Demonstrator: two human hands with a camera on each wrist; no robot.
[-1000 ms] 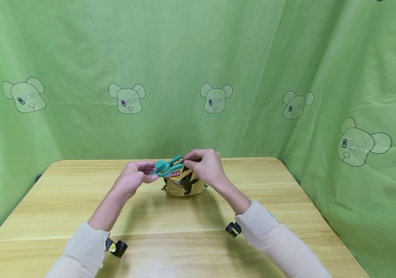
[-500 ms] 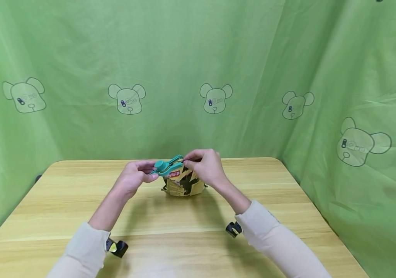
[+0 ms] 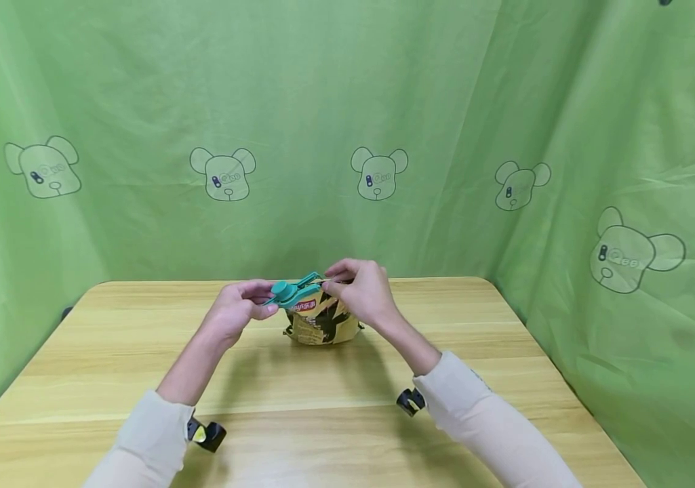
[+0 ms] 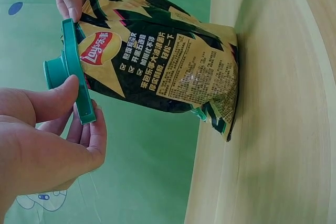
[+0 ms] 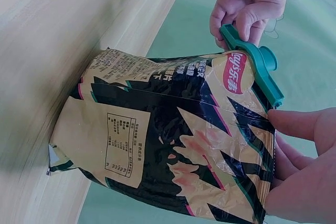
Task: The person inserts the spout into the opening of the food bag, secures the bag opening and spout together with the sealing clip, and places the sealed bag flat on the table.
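Note:
A gold and black Lay's chip bag (image 3: 325, 324) stands upright on the wooden table. My left hand (image 3: 232, 313) pinches a teal bag clip with a round capped spout (image 3: 283, 291) between thumb and fingers. In the head view the clip's two arms are spread in a V. They reach over the left part of the bag's top edge, as the left wrist view of the clip (image 4: 77, 74) also shows. With thumb and fingers, my right hand (image 3: 364, 291) pinches the right part of that top edge. The bag's far side is hidden.
The wooden table (image 3: 298, 434) reaches back to a green curtain (image 3: 298, 102) printed with bear heads, which also hangs along both sides. Black wrist devices (image 3: 207, 435) sit below both sleeves.
The right hand's fingers have lifted slightly at the bag's top edge. The left hand and the clip have hardly moved, and the bag stays in place.

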